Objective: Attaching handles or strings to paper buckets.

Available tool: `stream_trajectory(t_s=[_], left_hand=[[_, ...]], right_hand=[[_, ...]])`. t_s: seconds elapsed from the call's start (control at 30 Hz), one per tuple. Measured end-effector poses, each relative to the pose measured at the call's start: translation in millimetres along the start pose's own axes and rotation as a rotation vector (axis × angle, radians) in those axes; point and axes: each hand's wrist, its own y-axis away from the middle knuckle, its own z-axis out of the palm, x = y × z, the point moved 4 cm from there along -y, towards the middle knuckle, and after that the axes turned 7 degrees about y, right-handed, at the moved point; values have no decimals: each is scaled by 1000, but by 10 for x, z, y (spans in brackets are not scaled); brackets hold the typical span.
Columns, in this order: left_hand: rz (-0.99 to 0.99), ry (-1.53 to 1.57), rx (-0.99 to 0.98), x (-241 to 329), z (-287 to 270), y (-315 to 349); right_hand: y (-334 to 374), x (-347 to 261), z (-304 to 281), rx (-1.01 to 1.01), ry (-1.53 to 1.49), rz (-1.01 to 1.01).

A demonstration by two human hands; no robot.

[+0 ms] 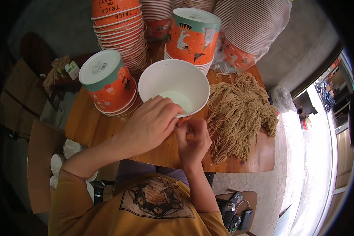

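In front of me on the table, a paper bucket (157,80) is tilted so that its white inside faces me. My left hand (152,125) is closed on its near rim, with the fingers bent over the edge. Just right of it, my right hand (194,139) is closed in a pinch close under the same rim. Whatever lies between its fingertips is too small and too hidden to make out. A little orange of the bucket's outside shows between the hands. Beside my right hand lies a heap of tan cords (242,118).
Upside-down orange buckets with green bands stand at left (114,88) and behind (194,37). Further back rise a tall bucket stack (120,35) and a plastic-wrapped stack (255,31). A cardboard box (43,165) holding white buckets is at lower left; a stool (247,200) bears phones.
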Motion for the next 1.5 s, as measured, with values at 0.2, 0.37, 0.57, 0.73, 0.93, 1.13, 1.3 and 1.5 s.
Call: stream_trajectory(t_s=[0.2, 0.37, 0.57, 0.73, 0.93, 1.13, 1.3, 1.5], left_hand=[[8, 0, 4, 4, 16, -8], [-1, -2, -1, -5, 23, -1], [-4, 0, -6, 8, 18, -20], [-107, 131, -86, -103, -12, -99], [-389, 382, -500, -364, -17, -426], [-501, 476, -752, -369, 56, -478], [25, 149, -222, -282, -37, -447], [-72, 358, -202, -176, -145, -446]], right_hand=[[-13, 41, 15, 8, 28, 5], [-17, 42, 33, 11, 31, 15], [-45, 20, 30, 25, 49, -4], [-54, 15, 24, -22, 52, 48], [-81, 4, 11, -15, 83, 57], [-95, 38, -20, -96, 55, 94], [-90, 209, -100, -134, -264, 335], [-434, 54, -173, -316, -273, 327]])
